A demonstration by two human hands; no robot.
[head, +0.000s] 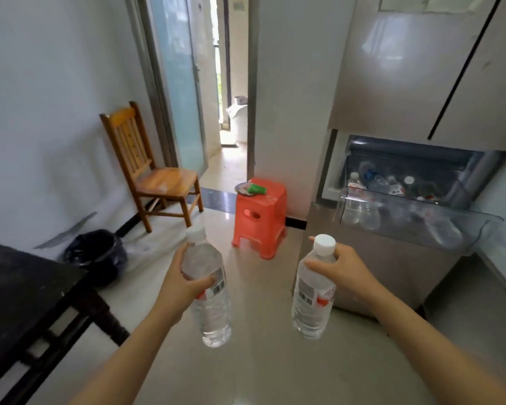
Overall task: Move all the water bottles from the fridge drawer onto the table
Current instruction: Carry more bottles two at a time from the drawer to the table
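The left bottle (209, 314) is wrapped by the left grip (179, 285) around its upper half, and the right bottle (310, 305) is clasped by the right grip (343, 270) just under the cap (324, 244). Both are held pretty much upright over the floor (260, 366), between desk (18, 287) and drawer (465, 213), where more bottles (360, 206) are seen.

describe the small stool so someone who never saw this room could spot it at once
Find the grey fridge on the right with its drawer pulled open. Just left of it, by the doorway, a low stool stands on the floor. It is bright red plastic with a green object on top, unlike the wooden chair further left.
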